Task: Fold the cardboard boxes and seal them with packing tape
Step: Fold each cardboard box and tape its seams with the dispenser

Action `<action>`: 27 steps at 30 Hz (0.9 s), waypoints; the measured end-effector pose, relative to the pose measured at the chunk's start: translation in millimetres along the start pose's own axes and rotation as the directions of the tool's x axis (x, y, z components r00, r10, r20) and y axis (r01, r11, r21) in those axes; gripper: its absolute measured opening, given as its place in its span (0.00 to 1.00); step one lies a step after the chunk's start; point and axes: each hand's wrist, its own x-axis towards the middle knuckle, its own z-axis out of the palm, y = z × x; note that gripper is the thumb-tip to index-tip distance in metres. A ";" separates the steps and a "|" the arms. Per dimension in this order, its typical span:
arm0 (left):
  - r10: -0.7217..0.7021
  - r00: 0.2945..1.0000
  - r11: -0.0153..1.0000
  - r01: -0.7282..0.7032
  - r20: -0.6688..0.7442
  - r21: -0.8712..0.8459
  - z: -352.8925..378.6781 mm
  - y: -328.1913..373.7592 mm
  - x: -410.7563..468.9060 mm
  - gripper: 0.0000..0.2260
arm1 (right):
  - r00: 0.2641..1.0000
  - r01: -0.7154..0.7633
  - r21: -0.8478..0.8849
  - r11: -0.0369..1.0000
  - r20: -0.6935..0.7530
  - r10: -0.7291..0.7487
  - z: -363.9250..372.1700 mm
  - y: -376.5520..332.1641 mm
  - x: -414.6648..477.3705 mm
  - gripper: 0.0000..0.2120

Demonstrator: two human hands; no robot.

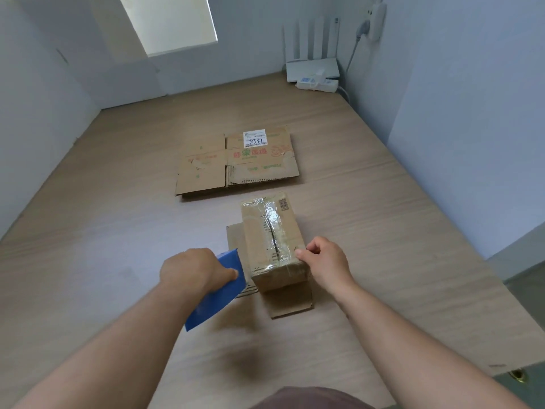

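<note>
Left grip [194,270] clenched round blue tool [218,290]; right grip [323,258] pinching near top corner of small box [265,246]. Sitting on flat cardboard [292,305], mid desk [118,231], tape [272,219] along top seam. Sealing step, probably near done. Next: press tape ends down, then take flat boxes [236,160] beyond.

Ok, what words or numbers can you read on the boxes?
"3324": handwritten on the white label of the flattened box; last digit unsure.
Red and green print on that box: too blurred to read.
Digits by the barcode on the taped box: too small.
</note>
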 end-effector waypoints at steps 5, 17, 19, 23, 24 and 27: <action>-0.043 0.990 0.999 0.041 -0.133 -0.016 12.6 -28.7 -5.3 0.18 | 1.000 -0.010 0.015 1.000 0.017 0.010 -3.3 1.1 3.4 0.12; -0.116 0.951 0.963 0.037 -0.286 -0.268 110.8 -66.1 -14.2 0.17 | 0.998 0.063 -0.138 0.988 -0.021 -0.066 7.3 -5.0 4.0 0.11; -0.134 0.949 0.953 0.045 -0.284 -0.299 117.2 -65.1 -16.1 0.17 | 0.996 0.073 -0.159 0.985 -0.035 -0.080 9.4 -4.4 1.8 0.11; -0.144 0.895 0.900 -0.058 -0.422 -0.432 102.9 -55.0 -21.1 0.30 | 0.994 0.081 -0.210 0.974 -0.055 -0.095 10.7 -4.3 1.3 0.12; -0.117 0.875 0.850 -0.157 -0.470 -0.503 95.6 -43.6 -26.5 0.33 | 0.994 0.080 -0.219 0.972 -0.054 -0.094 10.6 -4.7 2.0 0.12; 0.099 0.881 0.599 -0.424 -0.463 -0.679 76.9 7.5 -41.6 0.31 | 0.995 0.080 -0.231 0.970 -0.047 -0.094 9.5 -5.3 4.0 0.12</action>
